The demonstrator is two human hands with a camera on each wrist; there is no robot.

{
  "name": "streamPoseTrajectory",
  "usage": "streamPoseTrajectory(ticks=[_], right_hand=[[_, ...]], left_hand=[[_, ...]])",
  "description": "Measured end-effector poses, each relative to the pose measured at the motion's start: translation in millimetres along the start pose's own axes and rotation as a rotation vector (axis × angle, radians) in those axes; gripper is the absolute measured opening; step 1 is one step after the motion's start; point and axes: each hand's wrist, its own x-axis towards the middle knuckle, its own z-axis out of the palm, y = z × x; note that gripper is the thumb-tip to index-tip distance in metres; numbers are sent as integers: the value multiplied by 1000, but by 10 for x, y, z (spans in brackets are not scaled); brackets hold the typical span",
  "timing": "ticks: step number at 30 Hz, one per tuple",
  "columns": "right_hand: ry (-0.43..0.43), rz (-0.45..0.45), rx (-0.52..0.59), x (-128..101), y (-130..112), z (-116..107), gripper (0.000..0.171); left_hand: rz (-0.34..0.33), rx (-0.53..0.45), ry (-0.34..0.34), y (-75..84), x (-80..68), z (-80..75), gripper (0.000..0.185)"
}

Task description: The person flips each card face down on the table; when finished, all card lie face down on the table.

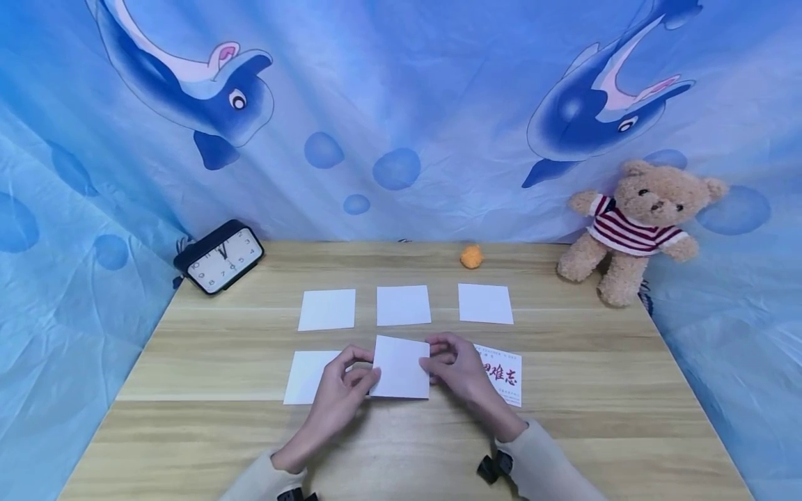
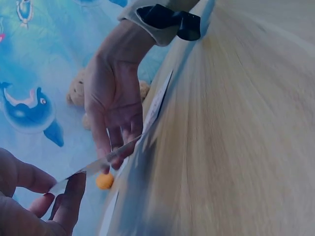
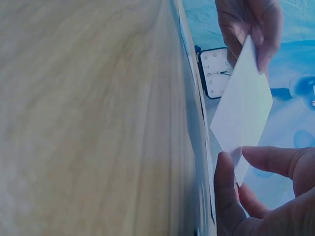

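Note:
A white square card is held above the front middle of the table. My left hand pinches its left edge between thumb and fingers, while my right hand pinches the right edge. From the left wrist, the card appears nearly edge-on, raised off the wood. The right wrist view shows its blank pale face tilted between both hands. Beside the left hand lies a blank white card, partly covered by the fingers. A card printed with red characters lies partly behind the right hand.
Farther back, three blank cards lie in a row: left, middle and right. Behind them are an orange fuzzy ball, a black-framed clock and a teddy bear. A blue dolphin curtain borders the table.

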Motion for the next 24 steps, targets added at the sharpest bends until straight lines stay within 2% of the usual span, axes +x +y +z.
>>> streamPoseTrajectory(ticks=[6, 14, 19, 24], right_hand=[[43, -13, -31, 50, 13, -14, 35], [80, -12, -84, 101, 10, -52, 36], [79, 6, -107, 121, -7, -57, 31], [69, 24, -114, 128, -11, -60, 27]], left_hand=[[22, 68, 20, -86, 44, -23, 17], [148, 321, 31, -127, 119, -65, 23], [159, 362, 14, -135, 169, -71, 37], [167, 409, -3, -157, 191, -65, 37]])
